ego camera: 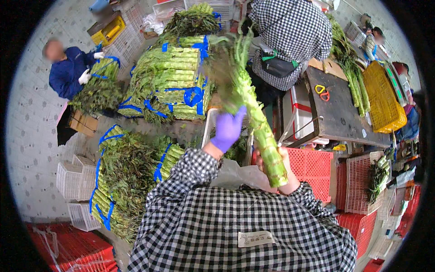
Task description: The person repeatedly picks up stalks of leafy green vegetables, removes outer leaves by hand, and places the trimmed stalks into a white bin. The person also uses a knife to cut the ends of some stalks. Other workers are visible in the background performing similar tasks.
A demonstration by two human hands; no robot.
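Observation:
My right hand grips a thick celtuce stalk near its pale cut end. The stalk slants up and away from me, and its leafy top is partly blurred. My left hand, in a purple glove, is beside the upper stem with its fingers curled. Blurred green leaves are at its fingertips; whether it grips them is unclear. Below the left hand stands a white crate with leaves in it, partly hidden by my arm.
Celtuce bundles tied with blue tape are stacked ahead; more bundles lie at left. A co-worker in checkered clothing is close ahead. A dark table at right holds scissors and a yellow crate. Red crates stand at right.

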